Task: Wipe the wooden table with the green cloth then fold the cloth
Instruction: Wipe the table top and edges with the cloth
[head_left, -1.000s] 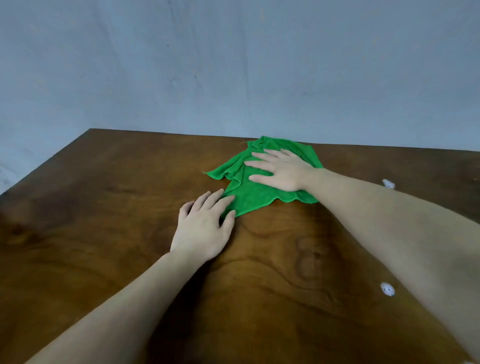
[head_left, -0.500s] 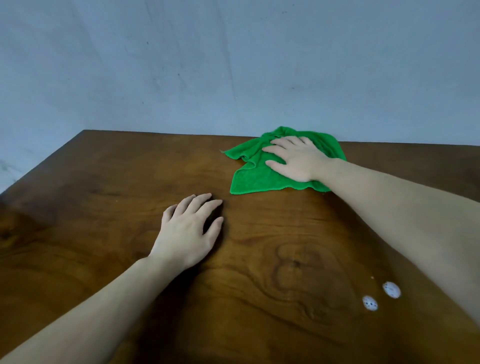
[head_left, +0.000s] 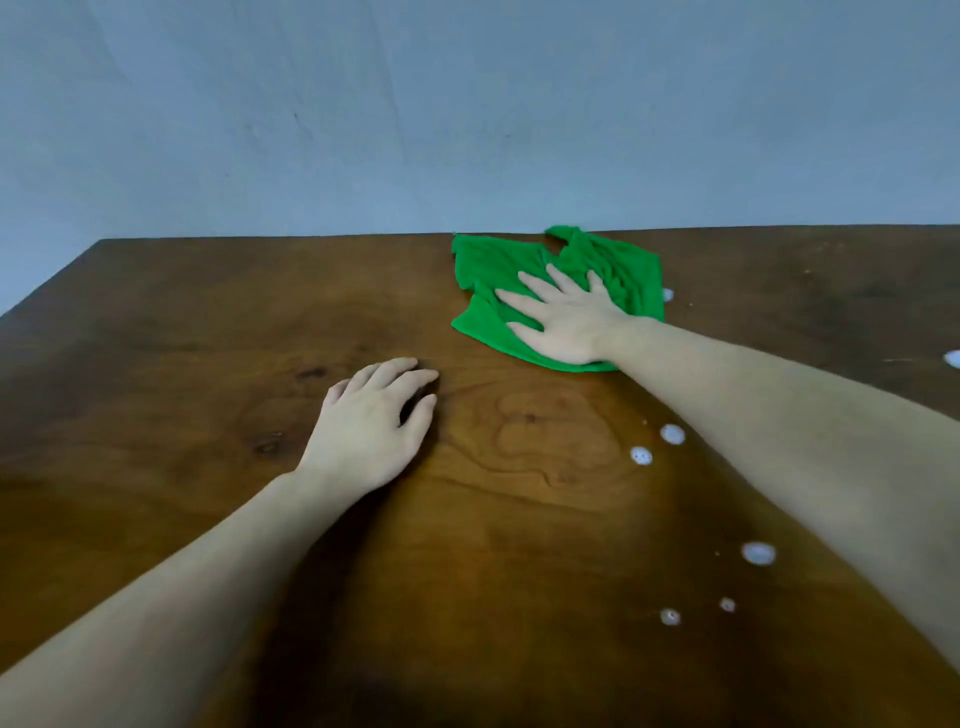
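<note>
The green cloth (head_left: 491, 267) lies crumpled near the far edge of the wooden table (head_left: 197, 322), right of centre. My right hand (head_left: 569, 325) presses flat on the cloth's near part with its fingers spread, and covers that part of it. My left hand (head_left: 371, 428) rests palm down on the bare wood, nearer to me and left of the cloth, and does not touch it. Its fingers are slightly curled and hold nothing.
Several small white spots (head_left: 642, 456) dot the wood on the right, under and beside my right forearm. A plain grey-blue wall (head_left: 467, 114) rises right behind the table's far edge. The table's left edge runs diagonally at far left.
My right hand has pushed the cloth away from me and to the right, up to the far edge. My left hand let the cloth's corner go and stayed flat on the wood.
</note>
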